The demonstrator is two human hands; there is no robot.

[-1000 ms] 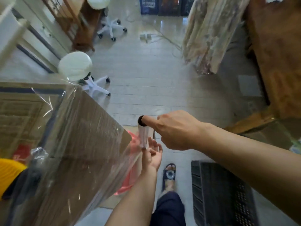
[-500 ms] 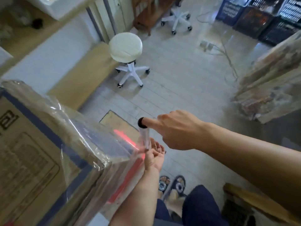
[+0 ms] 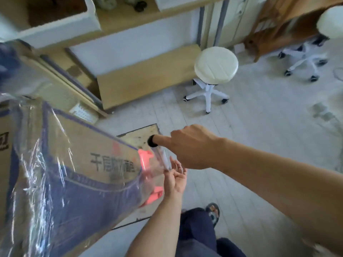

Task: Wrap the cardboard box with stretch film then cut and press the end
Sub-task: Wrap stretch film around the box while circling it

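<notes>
The right hand (image 3: 193,147), clenched except its forefinger, and the relaxed left hand (image 3: 176,180) axle the thin clear stretch-film roll (image 3: 164,158), so film stays tight from a corner of the brown cardboard box (image 3: 96,143).

Brown cardboard box (image 3: 104,151) with blue stripes; cream stool (image 3: 216,67).

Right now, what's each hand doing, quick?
Left hand: open, fingertip propping the film roll from below.
Right hand: curled, index finger stuck in the roll's top end.

Your pale plank floor (image 3: 259,130) carries a white castor stool (image 3: 216,67) and, apparently, a worn flat board (image 3: 138,134).
</notes>
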